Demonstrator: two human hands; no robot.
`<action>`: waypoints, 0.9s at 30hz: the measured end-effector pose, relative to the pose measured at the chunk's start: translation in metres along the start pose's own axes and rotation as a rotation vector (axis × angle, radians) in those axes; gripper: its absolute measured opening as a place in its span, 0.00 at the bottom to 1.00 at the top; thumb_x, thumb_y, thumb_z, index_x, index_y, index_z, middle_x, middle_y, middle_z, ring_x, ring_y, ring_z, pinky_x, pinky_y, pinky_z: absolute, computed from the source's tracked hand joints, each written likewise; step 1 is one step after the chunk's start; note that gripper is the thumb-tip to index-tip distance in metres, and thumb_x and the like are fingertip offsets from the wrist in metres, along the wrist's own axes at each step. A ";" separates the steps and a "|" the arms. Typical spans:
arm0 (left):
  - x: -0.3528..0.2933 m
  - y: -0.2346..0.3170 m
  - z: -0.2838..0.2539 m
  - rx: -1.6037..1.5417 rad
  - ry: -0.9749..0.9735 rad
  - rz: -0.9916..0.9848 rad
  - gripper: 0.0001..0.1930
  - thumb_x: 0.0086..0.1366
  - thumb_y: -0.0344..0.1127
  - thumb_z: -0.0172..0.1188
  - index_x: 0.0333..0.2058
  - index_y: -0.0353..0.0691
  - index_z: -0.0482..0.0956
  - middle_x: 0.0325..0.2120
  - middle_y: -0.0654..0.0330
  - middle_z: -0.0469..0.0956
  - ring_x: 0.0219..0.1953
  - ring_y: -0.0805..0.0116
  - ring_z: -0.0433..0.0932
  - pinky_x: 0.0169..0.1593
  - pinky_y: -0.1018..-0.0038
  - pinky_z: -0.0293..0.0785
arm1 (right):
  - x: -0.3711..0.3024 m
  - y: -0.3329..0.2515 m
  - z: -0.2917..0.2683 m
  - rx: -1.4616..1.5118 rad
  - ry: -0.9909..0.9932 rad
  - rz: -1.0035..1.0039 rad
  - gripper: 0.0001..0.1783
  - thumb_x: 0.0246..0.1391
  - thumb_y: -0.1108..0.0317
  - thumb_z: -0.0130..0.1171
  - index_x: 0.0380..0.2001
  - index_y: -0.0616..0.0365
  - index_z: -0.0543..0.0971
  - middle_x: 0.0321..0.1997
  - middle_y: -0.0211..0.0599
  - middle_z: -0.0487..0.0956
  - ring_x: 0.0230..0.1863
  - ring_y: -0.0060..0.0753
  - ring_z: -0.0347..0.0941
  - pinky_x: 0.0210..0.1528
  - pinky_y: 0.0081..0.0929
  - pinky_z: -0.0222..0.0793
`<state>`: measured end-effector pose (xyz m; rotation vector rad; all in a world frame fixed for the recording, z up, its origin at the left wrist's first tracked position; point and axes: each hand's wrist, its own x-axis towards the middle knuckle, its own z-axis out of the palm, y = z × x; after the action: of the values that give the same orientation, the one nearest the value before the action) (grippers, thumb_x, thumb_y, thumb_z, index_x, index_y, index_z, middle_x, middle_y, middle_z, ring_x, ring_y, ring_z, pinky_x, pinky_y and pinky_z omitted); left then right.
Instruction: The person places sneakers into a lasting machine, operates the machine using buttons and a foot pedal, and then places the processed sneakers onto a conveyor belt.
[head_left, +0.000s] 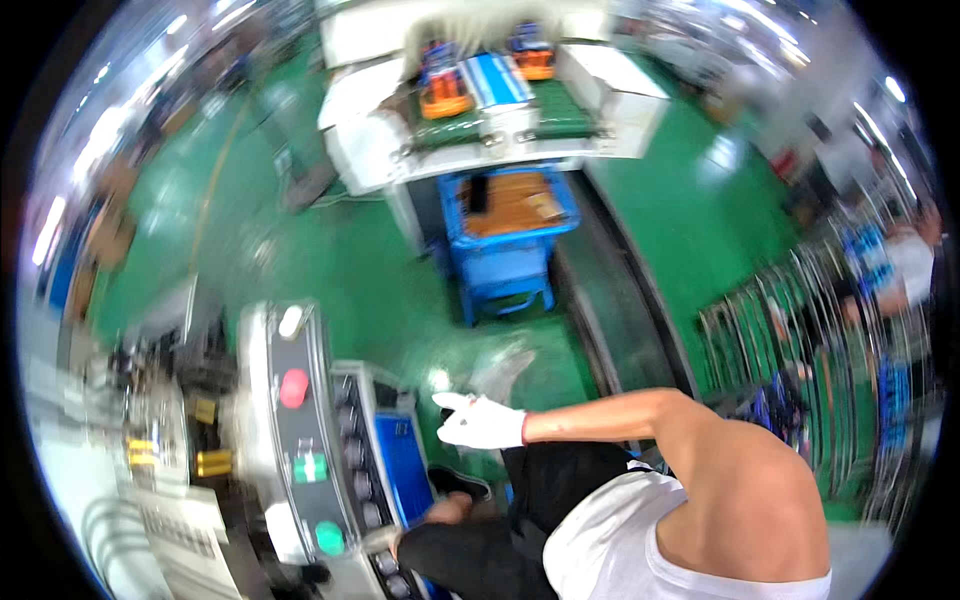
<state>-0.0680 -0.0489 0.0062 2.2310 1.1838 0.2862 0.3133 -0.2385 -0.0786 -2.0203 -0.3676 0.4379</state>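
Observation:
My right hand, in a white glove, reaches across in front of my body at the middle of the view. One finger or the thumb sticks out to the left, apart from the others, which look loosely bent. Nothing shows in the hand, and it touches nothing. Nearest to it on the left is a grey control panel with a red button and green buttons. Beside the panel lies a blue flat plate on the machine. My left hand is not in view.
Ahead stands a blue cart with a brown top under a white machine carrying orange and blue parts. A dark floor track runs beside the cart. Racks of metal rods stand on the right, with people near them.

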 end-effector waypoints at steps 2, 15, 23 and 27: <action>-0.015 -0.026 -0.020 0.096 0.101 -0.071 0.15 0.75 0.38 0.61 0.50 0.31 0.83 0.46 0.44 0.83 0.47 0.49 0.82 0.55 0.60 0.79 | -0.044 -0.037 0.063 0.152 -0.315 0.042 0.42 0.64 0.65 0.65 0.77 0.60 0.60 0.38 0.33 0.86 0.38 0.21 0.79 0.47 0.29 0.77; -0.698 -0.131 0.001 0.322 0.913 -2.139 0.35 0.73 0.62 0.54 0.66 0.39 0.72 0.61 0.42 0.76 0.59 0.40 0.78 0.59 0.51 0.74 | -0.155 -0.138 0.170 -0.116 -1.010 -0.498 0.35 0.67 0.73 0.61 0.74 0.59 0.64 0.69 0.46 0.76 0.59 0.34 0.80 0.60 0.30 0.78; -0.647 -0.139 0.157 0.706 0.411 -1.732 0.27 0.73 0.57 0.59 0.57 0.41 0.81 0.55 0.39 0.76 0.55 0.42 0.77 0.50 0.50 0.80 | -0.171 -0.187 0.181 -0.476 -1.203 -0.580 0.36 0.62 0.61 0.67 0.70 0.60 0.69 0.57 0.46 0.84 0.60 0.41 0.80 0.66 0.34 0.72; -0.475 -0.169 0.106 0.269 0.782 -1.409 0.22 0.73 0.53 0.60 0.53 0.41 0.82 0.51 0.42 0.78 0.51 0.44 0.78 0.49 0.52 0.81 | -0.179 -0.218 0.195 -0.433 -1.325 -0.967 0.37 0.60 0.56 0.66 0.66 0.65 0.68 0.66 0.53 0.74 0.55 0.53 0.81 0.59 0.45 0.76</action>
<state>-0.4120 -0.4032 -0.1400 0.9099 2.9512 0.3961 0.0498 -0.0653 0.0558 -1.3616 -2.2415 1.0488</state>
